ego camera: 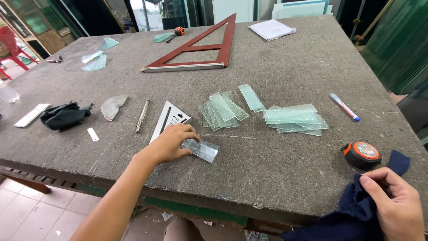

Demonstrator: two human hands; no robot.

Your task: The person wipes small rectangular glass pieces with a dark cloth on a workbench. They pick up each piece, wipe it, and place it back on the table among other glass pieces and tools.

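Note:
My left hand (171,143) rests on the grey felt-covered table (285,67), its fingertips pressing on the left end of a small rectangular glass piece (204,150) that lies flat. My right hand (394,203) is at the near right corner, closed on a dark blue cloth (356,214) that hangs over the table edge. Beyond the left hand lie a fanned pile of several glass strips (221,110) and, to the right, a stack of longer glass strips (294,119).
A small metal square (166,121), a glass cutter (142,115), a curved glass shard (112,107) and a dark cloth (63,116) lie left. An orange-black tape measure (362,154) and a marker (344,107) lie right. A large red-brown triangle square (200,47) sits farther back.

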